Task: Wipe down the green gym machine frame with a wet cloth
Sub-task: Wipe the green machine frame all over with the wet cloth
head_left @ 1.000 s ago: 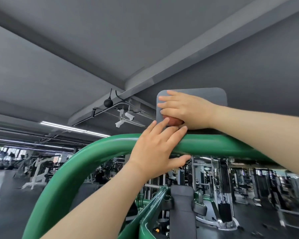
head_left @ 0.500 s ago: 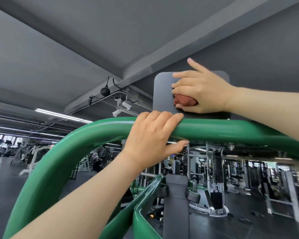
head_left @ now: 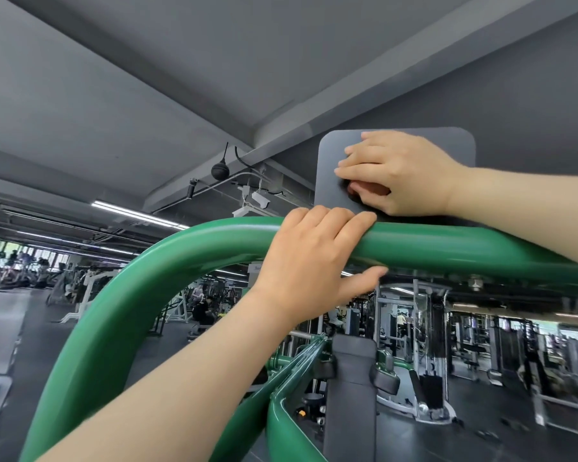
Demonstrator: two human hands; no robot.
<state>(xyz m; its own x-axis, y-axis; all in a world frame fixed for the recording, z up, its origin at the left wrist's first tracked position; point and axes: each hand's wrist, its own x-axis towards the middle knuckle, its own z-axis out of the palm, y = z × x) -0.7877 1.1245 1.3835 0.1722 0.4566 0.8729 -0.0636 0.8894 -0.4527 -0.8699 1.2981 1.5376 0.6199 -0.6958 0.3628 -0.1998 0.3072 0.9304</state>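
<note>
A gym floor crowded with machines is seen beneath a grey ceiling. The green frame (head_left: 187, 261) is gripped overhead by the left hand (head_left: 311, 265), fingers curled over the tube. A reddish cloth (head_left: 364, 189) is pressed against the grey plate (head_left: 329, 168) by the right hand (head_left: 401, 171), fingers closed around it.

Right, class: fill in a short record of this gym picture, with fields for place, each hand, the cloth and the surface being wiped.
place: gym, view up at the ceiling
left hand: grips the green frame bar, fingers over the top
right hand: presses the cloth against the grey plate
cloth: reddish, bunched, mostly hidden
grey plate: stands above the bar
</note>
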